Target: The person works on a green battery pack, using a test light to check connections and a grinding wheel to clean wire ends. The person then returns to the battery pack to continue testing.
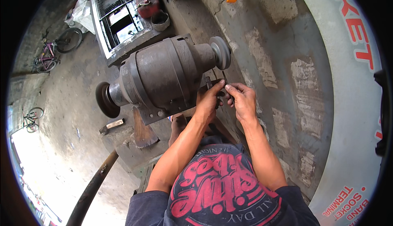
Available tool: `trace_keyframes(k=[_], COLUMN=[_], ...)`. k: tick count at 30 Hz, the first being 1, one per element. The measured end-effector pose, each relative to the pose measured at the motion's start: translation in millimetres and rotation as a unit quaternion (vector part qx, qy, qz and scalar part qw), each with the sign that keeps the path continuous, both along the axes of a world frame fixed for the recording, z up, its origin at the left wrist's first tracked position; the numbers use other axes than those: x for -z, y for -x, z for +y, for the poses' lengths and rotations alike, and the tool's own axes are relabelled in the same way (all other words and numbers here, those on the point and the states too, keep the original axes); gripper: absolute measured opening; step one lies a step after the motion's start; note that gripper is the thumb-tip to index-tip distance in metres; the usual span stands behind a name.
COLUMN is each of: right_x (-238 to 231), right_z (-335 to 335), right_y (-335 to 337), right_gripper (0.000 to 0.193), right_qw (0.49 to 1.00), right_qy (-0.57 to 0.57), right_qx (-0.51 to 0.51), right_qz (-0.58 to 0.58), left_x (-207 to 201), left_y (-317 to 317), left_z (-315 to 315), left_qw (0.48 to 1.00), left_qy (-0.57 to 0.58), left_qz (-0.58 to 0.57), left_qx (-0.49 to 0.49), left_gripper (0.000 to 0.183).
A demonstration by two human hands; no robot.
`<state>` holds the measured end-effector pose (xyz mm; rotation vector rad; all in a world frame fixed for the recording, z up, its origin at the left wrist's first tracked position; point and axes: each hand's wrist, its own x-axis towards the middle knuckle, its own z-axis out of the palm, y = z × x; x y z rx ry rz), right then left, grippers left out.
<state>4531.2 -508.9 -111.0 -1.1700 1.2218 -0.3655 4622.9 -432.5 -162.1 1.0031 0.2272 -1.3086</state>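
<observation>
A large brown-grey bench grinder (159,68) stands in front of me, with a pale wheel (222,53) at its right end and a dark wheel (105,100) at its left. Just below the pale wheel, both hands meet close together. My left hand (208,101) is closed, thumb and fingers pinching a small dark metal piece (208,81) whose kind I cannot make out. Between the thumb and fingers of my right hand (245,103) is a thin dark rod (224,76), tip pointing up toward the wheel. Its lower end is partly covered by the fingers.
Close on the right is a worn concrete wall (282,74). A hammer-like tool (112,126) and a wooden wedge (143,132) lie below the grinder. Beyond stand a metal-framed grate (102,33), a red container (150,7) and a cup (160,20). A dark pole (92,189) slants at lower left.
</observation>
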Motion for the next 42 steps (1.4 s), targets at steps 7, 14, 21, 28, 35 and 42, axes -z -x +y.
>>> trace_keyframes(k=[7, 14, 21, 28, 35, 42], right_x=[-9.1, -12.1, -7.9, -11.2, 1.4, 5.0], right_z=[-16.0, -24.9, -33.6, -34.0, -36.9, -40.1], right_y=[-16.0, -22.9, -24.1, -15.7, -7.5, -11.7], right_gripper=[0.018, 0.022, 0.022, 0.024, 0.019, 0.021], right_qw=[0.999, 0.998, 0.996, 0.974, 0.951, 0.948], right_qy=[-0.007, -0.004, -0.011, 0.114, 0.245, 0.259], right_qx=[-0.031, -0.056, -0.079, -0.150, -0.132, -0.129], right_qz=[0.034, 0.026, 0.049, 0.127, 0.134, 0.130], left_x=[16.4, 27.7, 22.5, 10.5, 1.7, 2.5], left_y=[1.3, 3.6, 3.9, 7.3, 13.0, 13.1], left_z=[-14.8, -20.7, -21.0, -21.9, -28.1, -31.6], left_qw=[0.993, 0.984, 0.984, 0.990, 0.991, 0.987], left_qy=[0.038, 0.077, 0.053, 0.015, -0.003, 0.004], left_qz=[0.104, 0.151, 0.148, 0.099, 0.090, 0.100], left_qx=[-0.040, -0.060, -0.087, -0.100, -0.099, -0.128], left_gripper=[0.021, 0.024, 0.020, 0.020, 0.022, 0.021])
